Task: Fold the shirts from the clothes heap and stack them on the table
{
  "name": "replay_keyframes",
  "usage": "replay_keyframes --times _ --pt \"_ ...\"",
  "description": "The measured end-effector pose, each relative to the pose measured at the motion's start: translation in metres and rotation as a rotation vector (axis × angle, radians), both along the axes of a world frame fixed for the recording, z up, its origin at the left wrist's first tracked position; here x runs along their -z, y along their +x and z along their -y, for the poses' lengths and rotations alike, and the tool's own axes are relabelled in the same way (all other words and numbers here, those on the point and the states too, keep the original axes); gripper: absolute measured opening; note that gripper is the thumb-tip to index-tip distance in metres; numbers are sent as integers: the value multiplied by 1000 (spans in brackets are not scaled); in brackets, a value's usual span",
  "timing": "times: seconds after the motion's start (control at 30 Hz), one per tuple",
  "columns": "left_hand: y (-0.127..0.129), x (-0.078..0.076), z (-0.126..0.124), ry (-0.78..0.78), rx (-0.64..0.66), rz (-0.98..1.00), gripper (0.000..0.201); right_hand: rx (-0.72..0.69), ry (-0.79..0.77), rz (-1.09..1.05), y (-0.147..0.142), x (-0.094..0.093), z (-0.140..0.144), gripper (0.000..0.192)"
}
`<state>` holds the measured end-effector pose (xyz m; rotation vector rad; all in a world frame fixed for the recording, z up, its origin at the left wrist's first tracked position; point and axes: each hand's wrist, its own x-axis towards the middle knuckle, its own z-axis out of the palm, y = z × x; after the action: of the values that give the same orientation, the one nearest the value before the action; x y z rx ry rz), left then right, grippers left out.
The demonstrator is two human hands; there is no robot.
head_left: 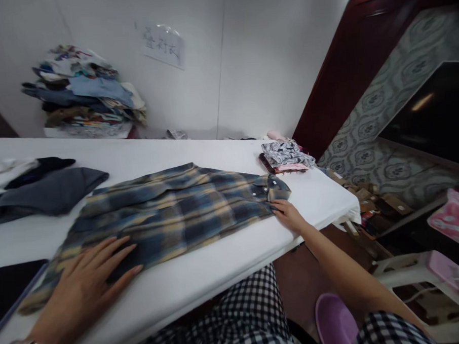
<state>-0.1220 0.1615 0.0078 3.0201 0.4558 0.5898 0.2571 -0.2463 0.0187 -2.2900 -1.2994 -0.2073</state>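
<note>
Table (203,274): a white top that fills the lower left of the view, its near edge running from bottom left up to a corner at the right.
Plaid shirt (170,210): blue and yellow, laid flat in the middle of the table; its long axis runs left to right and a little away, hem end at the near left, collar end at the far right.
Heap by the wall (83,92): mixed folded clothes stacked high beyond the table's far edge, below a paper note (163,45) on the white wall.
Dark garments (44,193): grey and navy cloth just left of the shirt, one grey edge close to the shirt's upper left — whether they touch I cannot tell.
Folded stack (286,157): patterned and pink pieces at the far right corner of the table, near the collar but apart from it.
Dark flat thing (12,288): at the near left edge, beside the hem.
Left hand (88,284): palm down, fingers spread wide, pressing flat on the hem end — nothing clasped.
Right hand (290,215): fingertips on the collar end; whether they pinch the cloth or only rest there cannot be told.
</note>
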Motion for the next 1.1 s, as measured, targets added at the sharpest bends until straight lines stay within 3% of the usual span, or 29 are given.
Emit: replay_keyframes --times 0.1,0.2,0.33,0.47,0.6,0.73,0.9,1.0,1.1 --pt "0 -18 13 13 -23 -24 61 42 -44 42 0 1 -2 32" --pt "-2 -28 19 5 -91 -21 62 91 21 142 -12 -9 -16 38" --pt "-4 -29 23 40 -116 44 57 -133 7 167 -51 -21 -53 56" --pt "-11 -23 25 70 -71 -4 54 -272 -180 66 -75 -8 -77 62" --pt "-28 -17 23 -60 -107 -86 55 -271 -328 -79 -70 6 -79 57" --pt "-32 -29 17 -239 -167 -32 53 -254 -291 -111 -71 -12 -89 57" --pt "9 -61 -7 -249 -192 96 48 -323 -230 -58 -94 -38 -139 59" --pt "45 -67 -32 -151 -175 73 44 -344 -330 -67 -104 -30 -169 63" --pt "74 -61 -57 -62 -224 -68 46 -354 -429 -61 -107 -16 -183 67"
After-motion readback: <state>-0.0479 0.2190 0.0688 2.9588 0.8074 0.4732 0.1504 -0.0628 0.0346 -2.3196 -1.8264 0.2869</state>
